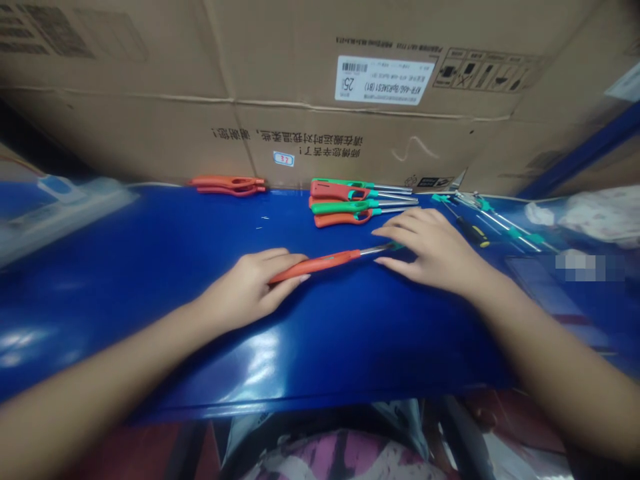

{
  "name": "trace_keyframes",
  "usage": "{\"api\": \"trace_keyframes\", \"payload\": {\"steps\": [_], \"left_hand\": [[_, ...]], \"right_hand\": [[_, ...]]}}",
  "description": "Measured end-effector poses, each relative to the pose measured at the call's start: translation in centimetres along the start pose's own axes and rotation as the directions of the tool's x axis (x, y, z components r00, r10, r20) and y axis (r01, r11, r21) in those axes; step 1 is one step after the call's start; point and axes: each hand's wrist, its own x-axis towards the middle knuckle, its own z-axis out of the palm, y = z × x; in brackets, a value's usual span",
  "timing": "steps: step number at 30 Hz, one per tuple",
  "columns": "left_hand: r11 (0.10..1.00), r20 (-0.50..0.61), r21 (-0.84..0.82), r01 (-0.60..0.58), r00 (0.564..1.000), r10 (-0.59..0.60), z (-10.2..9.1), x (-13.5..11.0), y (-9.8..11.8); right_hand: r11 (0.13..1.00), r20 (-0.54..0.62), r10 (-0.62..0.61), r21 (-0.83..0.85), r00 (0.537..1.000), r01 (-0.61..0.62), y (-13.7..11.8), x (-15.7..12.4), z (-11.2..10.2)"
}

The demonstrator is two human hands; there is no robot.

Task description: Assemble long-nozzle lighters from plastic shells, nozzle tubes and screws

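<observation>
My left hand point(261, 283) is closed around the rear of an orange lighter handle point(325, 262). A thin metal tube point(374, 251) runs from the front of that handle toward my right. There my right hand point(431, 252) hovers with thumb and fingers apart on either side of the tube's far end. A small green piece point(396, 246) shows in the gap, partly hidden by the fingers. Just behind lies a group of several lighters, among them a green lighter point(337, 208) and an orange lighter point(334, 219), with their tubes pointing right.
Orange handles point(227, 186) lie at the back left of the blue table point(210, 360). Metal tubes with green parts point(513, 225) and a yellow-and-black screwdriver point(475, 233) are at the right. A large cardboard box point(150, 127) stands along the back. White cloth point(605, 213) lies far right.
</observation>
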Motion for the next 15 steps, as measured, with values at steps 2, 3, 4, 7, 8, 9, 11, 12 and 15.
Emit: {"api": "trace_keyframes", "payload": {"steps": [2,3,4,7,8,9,11,12,15], "left_hand": [[1.0,-0.002,0.012,0.005,1.0,-0.005,0.0,0.0,-0.2],[1.0,-0.002,0.017,0.007,1.0,-0.007,0.0,0.0,-0.3],[1.0,0.0,0.02,0.009,1.0,-0.009,0.0,0.0,-0.3],[0.999,0.003,0.03,0.016,1.0,-0.017,-0.1,-0.1,-0.4],[0.999,0.003,0.033,0.017,1.0,-0.017,-0.2,-0.1,-0.4],[0.999,-0.001,0.036,0.015,1.0,-0.015,-0.2,-0.1,-0.4],[0.999,-0.013,0.047,0.001,1.0,-0.001,-0.2,-0.1,-0.3],[0.998,-0.02,0.056,-0.008,1.0,0.01,-0.3,-0.1,-0.3],[0.994,-0.03,0.107,-0.032,0.999,0.036,-0.2,-0.1,-0.4]], "right_hand": [[1.0,-0.013,0.03,-0.007,0.999,-0.03,0.9,-0.2,0.0],[0.999,-0.019,0.042,-0.011,0.999,-0.042,1.2,-0.3,0.0],[0.999,-0.019,0.048,-0.013,0.999,-0.049,1.4,-0.3,0.0],[0.999,-0.01,0.036,-0.013,0.999,-0.037,1.5,-0.3,0.1],[1.0,-0.009,0.027,-0.008,1.0,-0.028,1.4,-0.3,0.1],[1.0,-0.007,0.02,0.001,1.0,-0.02,1.3,-0.3,0.1],[0.999,-0.005,0.015,0.036,1.0,-0.014,1.3,-0.3,0.2],[0.998,0.003,0.011,0.066,1.0,-0.012,1.4,-0.3,0.2],[0.982,0.078,-0.021,0.187,0.997,0.006,1.6,-0.5,0.2]]}}
